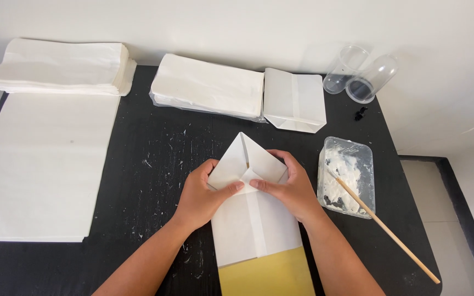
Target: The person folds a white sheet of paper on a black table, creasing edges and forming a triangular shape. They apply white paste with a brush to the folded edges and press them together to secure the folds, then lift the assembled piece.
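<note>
A white paper bag (256, 225) lies flat on the black table (154, 164) in front of me, its far end opened into a pointed diamond fold (246, 153). My left hand (204, 194) presses the left flap of that fold, thumb pointing toward the middle. My right hand (292, 189) presses the right flap, thumb meeting the left thumb at the centre seam. A yellow sheet (267, 277) lies under the near end of the bag.
A clear tub of white paste (346, 175) with a long wooden stick (385, 227) sits at right. Stacks of white paper (64, 66) and finished bags (207, 85), one folded bag (294, 98), large flat sheets (42, 164), and two clear cups (360, 74) ring the table.
</note>
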